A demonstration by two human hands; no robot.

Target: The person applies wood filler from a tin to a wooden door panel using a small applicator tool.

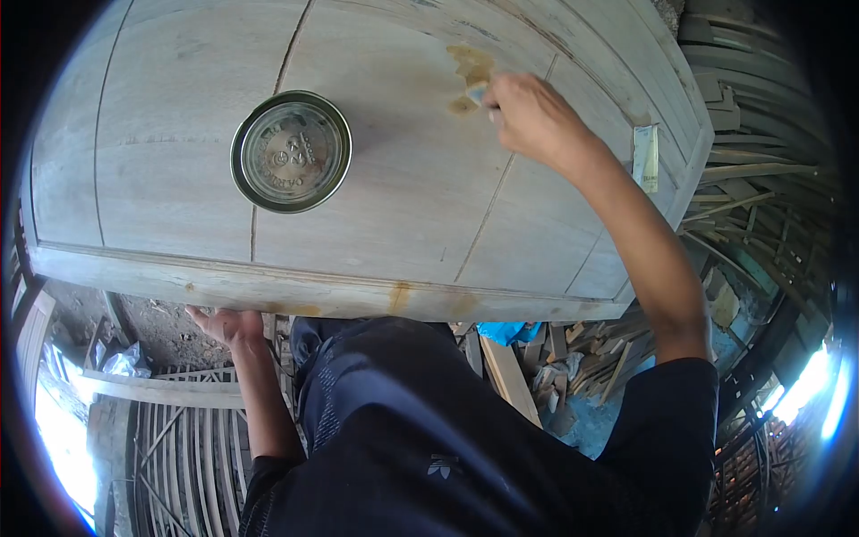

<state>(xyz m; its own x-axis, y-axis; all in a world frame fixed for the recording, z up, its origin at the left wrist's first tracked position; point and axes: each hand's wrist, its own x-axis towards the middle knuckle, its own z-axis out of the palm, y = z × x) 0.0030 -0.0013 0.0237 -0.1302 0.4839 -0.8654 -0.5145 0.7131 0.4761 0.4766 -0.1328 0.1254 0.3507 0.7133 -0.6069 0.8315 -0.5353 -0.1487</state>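
Pinching a small bluish tool (477, 92), right hand (540, 121) has fingers clamped on it beside a brown patch (472, 64) toward wooden panel's (385, 246) far edge; round tin (292, 152) sits left of centre; left hand (231, 328) at near edge, fingers partly hidden, can't tell if gripping

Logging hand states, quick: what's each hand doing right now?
Left hand: looks open at the near edge of the wooden panel, nothing visibly held.
Right hand: closed on a small object, mostly hidden.
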